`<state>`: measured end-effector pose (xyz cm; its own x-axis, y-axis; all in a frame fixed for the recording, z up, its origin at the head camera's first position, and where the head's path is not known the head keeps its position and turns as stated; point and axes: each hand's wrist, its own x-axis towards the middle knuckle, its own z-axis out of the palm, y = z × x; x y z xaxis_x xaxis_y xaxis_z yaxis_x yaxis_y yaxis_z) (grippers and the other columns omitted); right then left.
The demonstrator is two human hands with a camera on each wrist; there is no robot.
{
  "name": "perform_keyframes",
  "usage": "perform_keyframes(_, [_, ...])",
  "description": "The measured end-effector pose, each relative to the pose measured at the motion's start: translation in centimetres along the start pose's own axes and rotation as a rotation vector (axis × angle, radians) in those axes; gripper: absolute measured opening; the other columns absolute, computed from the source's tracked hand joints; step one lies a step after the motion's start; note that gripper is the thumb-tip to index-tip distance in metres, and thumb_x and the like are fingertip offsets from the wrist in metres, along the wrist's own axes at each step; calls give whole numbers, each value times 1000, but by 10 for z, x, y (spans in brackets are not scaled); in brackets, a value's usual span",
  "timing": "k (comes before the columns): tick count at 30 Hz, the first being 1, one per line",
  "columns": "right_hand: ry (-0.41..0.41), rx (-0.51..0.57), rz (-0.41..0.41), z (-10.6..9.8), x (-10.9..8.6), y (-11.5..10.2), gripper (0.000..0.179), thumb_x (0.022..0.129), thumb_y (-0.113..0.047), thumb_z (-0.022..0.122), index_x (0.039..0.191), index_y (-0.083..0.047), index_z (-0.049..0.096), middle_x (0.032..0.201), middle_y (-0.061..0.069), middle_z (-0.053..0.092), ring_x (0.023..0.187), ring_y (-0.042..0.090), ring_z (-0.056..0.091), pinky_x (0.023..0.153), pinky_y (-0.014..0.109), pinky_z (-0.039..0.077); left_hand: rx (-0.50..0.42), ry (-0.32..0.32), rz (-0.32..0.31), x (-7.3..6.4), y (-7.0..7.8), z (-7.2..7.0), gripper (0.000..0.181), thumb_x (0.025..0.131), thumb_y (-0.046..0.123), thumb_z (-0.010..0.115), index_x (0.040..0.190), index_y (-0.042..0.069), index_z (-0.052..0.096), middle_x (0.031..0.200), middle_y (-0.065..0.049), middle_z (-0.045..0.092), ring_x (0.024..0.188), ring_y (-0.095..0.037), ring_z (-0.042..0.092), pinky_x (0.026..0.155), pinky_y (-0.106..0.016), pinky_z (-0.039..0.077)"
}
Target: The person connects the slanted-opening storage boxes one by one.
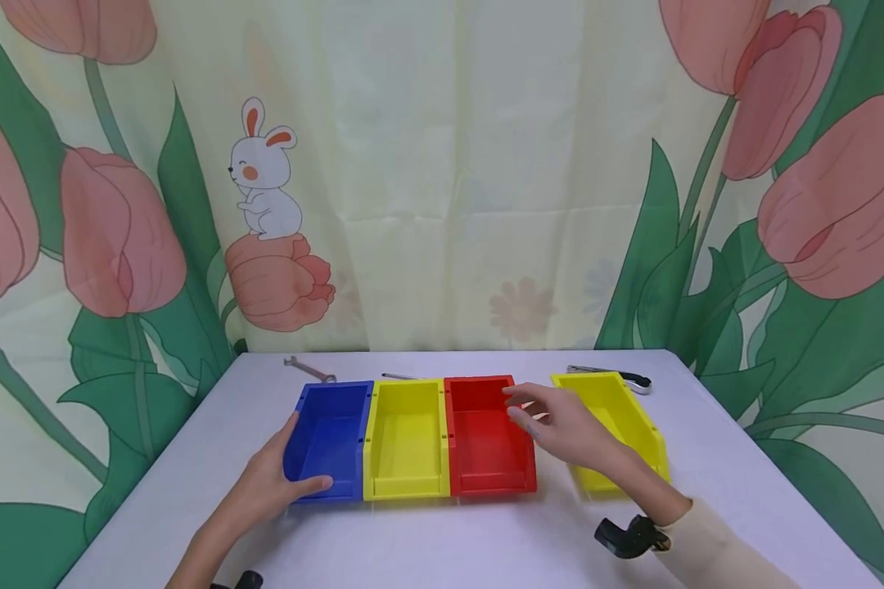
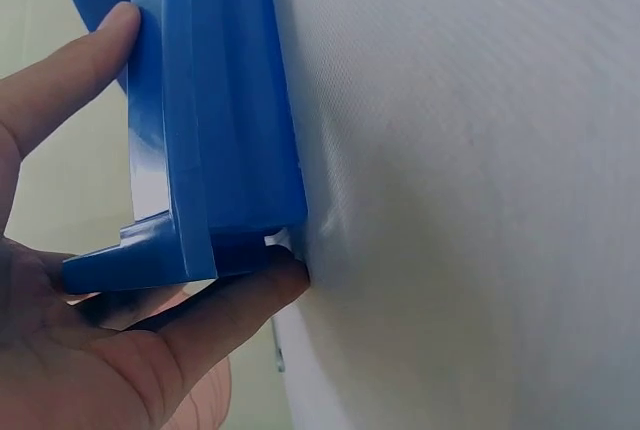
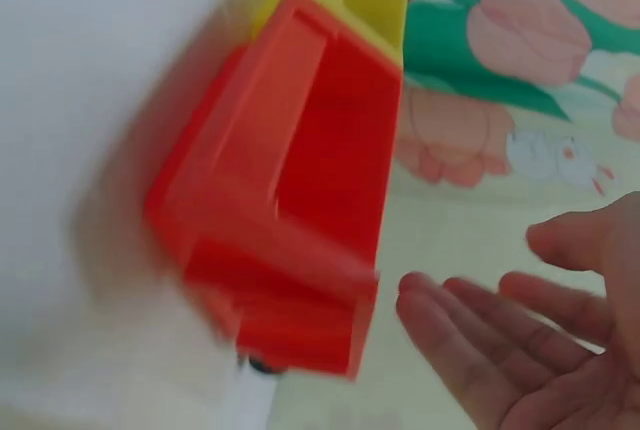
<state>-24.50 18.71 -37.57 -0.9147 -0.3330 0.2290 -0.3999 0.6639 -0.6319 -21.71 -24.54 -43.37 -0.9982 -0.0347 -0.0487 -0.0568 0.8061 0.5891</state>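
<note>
Three plastic bins stand joined side by side on the white table: a blue bin (image 1: 327,433), a yellow bin (image 1: 407,438) and a red bin (image 1: 486,442). My left hand (image 1: 268,478) grips the blue bin at its near left corner. In the left wrist view the thumb (image 2: 110,40) lies on its front edge, while the fingers (image 2: 240,310) wrap its side. Over the red bin's right side hovers my right hand (image 1: 560,421), fingers loosely bent and holding nothing. The right wrist view shows that hand (image 3: 540,340) apart from the red bin (image 3: 345,150).
Another yellow bin (image 1: 637,417) stands separately at the right, angled and partly behind the right forearm. Behind the bins lie a wrench (image 1: 309,370), a thin metal tool (image 1: 398,376) mostly hidden, and a black-and-silver hand tool (image 1: 637,381). A tulip-printed curtain (image 1: 442,180) hangs behind the table.
</note>
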Motion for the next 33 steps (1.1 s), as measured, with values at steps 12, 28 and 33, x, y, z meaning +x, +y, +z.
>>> perform_keyframes(12, [198, -193, 10, -51, -27, 54, 38, 102, -12, 70, 138, -1, 67, 127, 21, 75, 113, 39, 74, 92, 49, 67, 13, 0, 11, 2, 1, -2, 135, 80, 54, 90, 170, 1, 5, 172, -35, 17, 156, -59, 24, 121, -75, 31])
perform_keyframes(28, [131, -288, 283, -66, -41, 116, 75, 102, -22, 67, 159, 11, 31, 151, 40, 48, 128, 59, 57, 101, 65, 59, 12, -11, -14, 6, -1, -4, 134, 80, 56, 89, 171, 6, 4, 173, -34, 17, 156, -60, 25, 120, -75, 33])
perform_keyframes(33, [104, -269, 352, -67, -44, 121, 78, 103, -20, 65, 161, 11, 24, 154, 41, 44, 129, 60, 56, 103, 63, 58, 22, -8, -26, 6, -1, -4, 135, 79, 58, 89, 171, 8, 3, 172, -35, 19, 154, -61, 27, 119, -77, 36])
